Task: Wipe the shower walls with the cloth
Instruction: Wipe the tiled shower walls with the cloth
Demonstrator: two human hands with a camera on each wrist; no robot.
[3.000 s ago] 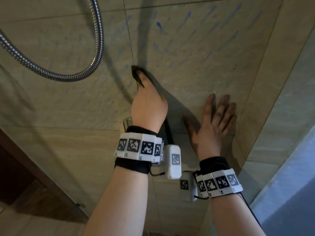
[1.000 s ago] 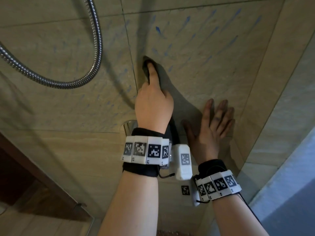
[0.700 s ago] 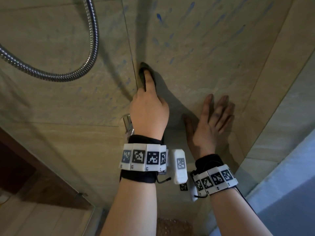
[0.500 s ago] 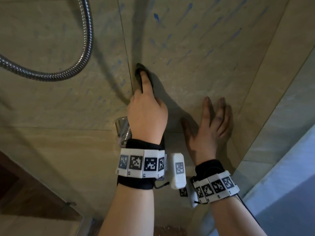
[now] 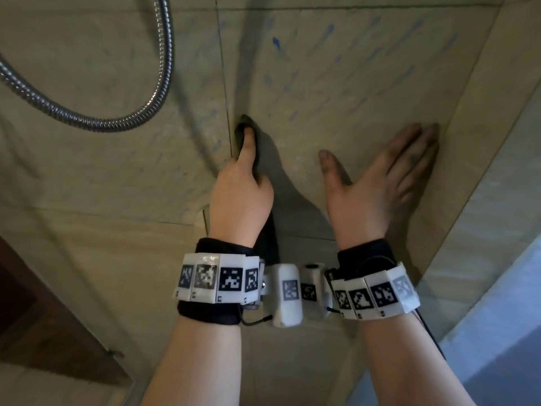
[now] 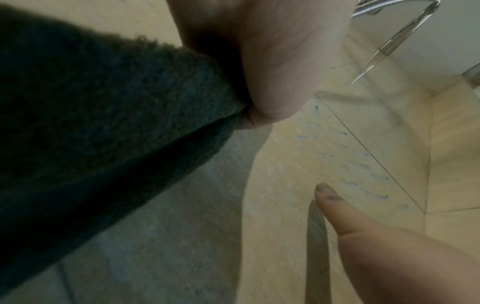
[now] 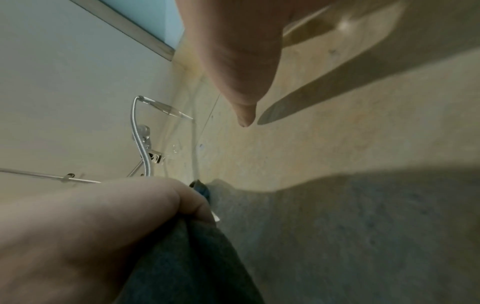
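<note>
Dark cloth is gripped in my left hand, index finger pressing it onto the wall; my right hand, fingers straight, braces flat for support.

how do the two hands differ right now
The left hand grips the dark cloth, one finger pushing it against the wall; the right hand holds nothing. The left is curled; the right lies flat, fingers straight. The left sits by the tile seam, the right nearer the corner. Both touch the same wall and wear marker wristbands.
</note>
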